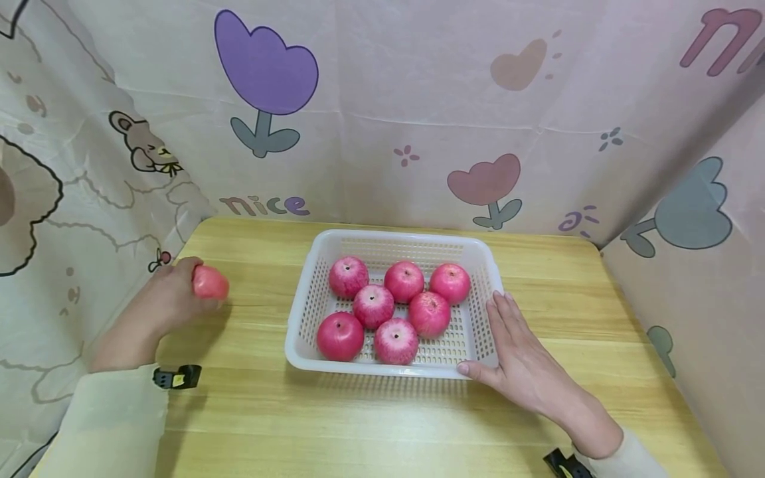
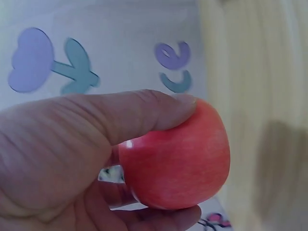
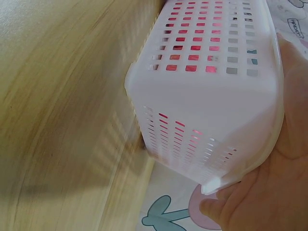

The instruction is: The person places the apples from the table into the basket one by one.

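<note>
At the left side of the table, my left hand (image 1: 173, 299) grips a red apple (image 1: 210, 283). The left wrist view shows thumb and fingers on either side of that apple (image 2: 178, 159), which is held above the tabletop with a shadow beside it. A white perforated plastic basket (image 1: 382, 369) stands mid-table with several pinkish-red apples (image 1: 374, 307) on its bottom. My right hand (image 1: 520, 358) rests at the basket's front right corner, fingers straight along the right side and thumb on the front rim. In the right wrist view, this hand (image 3: 269, 187) touches the basket's edge (image 3: 207, 86).
The wooden table (image 1: 382, 431) has a patterned cloth (image 1: 382, 99) hanging behind it and at both sides. The basket stands near the back edge. Bare tabletop shows between the left hand and the basket.
</note>
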Demonstrator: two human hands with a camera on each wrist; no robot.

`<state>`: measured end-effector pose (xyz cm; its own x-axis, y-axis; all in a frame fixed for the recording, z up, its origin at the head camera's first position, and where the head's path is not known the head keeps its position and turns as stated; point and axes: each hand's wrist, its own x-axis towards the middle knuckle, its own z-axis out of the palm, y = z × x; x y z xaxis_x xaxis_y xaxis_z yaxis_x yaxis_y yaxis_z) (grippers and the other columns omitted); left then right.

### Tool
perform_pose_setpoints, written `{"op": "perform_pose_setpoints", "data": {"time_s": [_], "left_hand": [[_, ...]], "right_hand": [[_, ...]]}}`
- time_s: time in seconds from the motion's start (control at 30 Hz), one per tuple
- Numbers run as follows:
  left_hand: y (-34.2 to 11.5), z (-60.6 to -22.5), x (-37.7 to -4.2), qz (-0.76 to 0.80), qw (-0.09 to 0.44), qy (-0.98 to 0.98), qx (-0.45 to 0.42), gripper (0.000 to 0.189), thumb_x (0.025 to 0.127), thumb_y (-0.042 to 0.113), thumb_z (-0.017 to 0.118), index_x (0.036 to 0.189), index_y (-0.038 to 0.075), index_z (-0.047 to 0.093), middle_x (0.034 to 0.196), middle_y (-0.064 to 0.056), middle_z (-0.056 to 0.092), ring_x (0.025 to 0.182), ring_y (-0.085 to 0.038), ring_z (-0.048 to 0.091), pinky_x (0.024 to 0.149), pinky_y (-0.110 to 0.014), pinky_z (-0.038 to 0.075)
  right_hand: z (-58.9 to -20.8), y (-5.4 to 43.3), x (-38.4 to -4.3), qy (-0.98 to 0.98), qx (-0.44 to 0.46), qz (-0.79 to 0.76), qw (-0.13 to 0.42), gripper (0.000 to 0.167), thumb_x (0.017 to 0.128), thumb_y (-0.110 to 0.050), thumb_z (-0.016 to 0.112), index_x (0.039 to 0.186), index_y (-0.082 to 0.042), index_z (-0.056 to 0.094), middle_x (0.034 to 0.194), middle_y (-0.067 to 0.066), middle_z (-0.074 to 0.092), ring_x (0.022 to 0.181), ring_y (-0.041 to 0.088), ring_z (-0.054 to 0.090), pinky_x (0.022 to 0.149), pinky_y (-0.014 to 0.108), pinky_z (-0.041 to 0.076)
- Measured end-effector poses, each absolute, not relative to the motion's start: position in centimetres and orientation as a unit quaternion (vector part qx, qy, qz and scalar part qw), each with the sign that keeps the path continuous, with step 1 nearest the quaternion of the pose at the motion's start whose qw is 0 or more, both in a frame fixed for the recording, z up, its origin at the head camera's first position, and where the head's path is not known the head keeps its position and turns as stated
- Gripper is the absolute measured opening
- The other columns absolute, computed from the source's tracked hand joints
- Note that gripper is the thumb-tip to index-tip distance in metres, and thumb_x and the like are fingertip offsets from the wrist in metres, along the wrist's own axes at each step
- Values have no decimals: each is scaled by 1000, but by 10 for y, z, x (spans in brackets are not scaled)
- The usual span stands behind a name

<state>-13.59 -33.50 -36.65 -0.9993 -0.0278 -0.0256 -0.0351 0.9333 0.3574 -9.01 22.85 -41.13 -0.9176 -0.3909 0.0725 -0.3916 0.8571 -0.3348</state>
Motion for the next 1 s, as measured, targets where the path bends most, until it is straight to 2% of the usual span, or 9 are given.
{"op": "perform_pose_setpoints", "data": {"time_s": [0.2, 0.6, 0.8, 1.0], "left_hand": [[-311, -344, -133, 175, 1, 985, -5, 88, 83, 23, 84, 144, -19, 38, 118, -45, 52, 103, -57, 51, 82, -69, 50], [-223, -297, -124, 164, 30, 985, 35, 89, 88, 27, 84, 157, -3, 37, 141, -40, 46, 112, -53, 58, 91, -70, 53], [-181, -286, -125, 156, 24, 982, 99, 83, 87, 26, 86, 155, 2, 45, 140, -30, 52, 113, -45, 61, 91, -63, 59], [-144, -283, -129, 136, 29, 979, 152, 86, 84, 23, 89, 157, 6, 46, 143, -23, 55, 121, -40, 61, 92, -56, 62]], "right_hand": [[-411, 228, -90, -964, 202, 175, -3, 119, 91, -70, 70, 164, 10, 20, 173, 30, 11, 162, 47, 9, 122, 68, 30], [-409, 228, -90, -965, 199, 173, -9, 119, 91, -72, 68, 164, 10, 20, 174, 29, 10, 162, 47, 8, 123, 67, 29], [-408, 228, -89, -965, 198, 169, -12, 120, 90, -73, 67, 164, 10, 20, 174, 29, 10, 162, 47, 8, 123, 68, 29], [-408, 228, -90, -966, 199, 165, -10, 120, 91, -73, 67, 164, 9, 20, 174, 30, 10, 162, 47, 7, 123, 67, 29]]}}
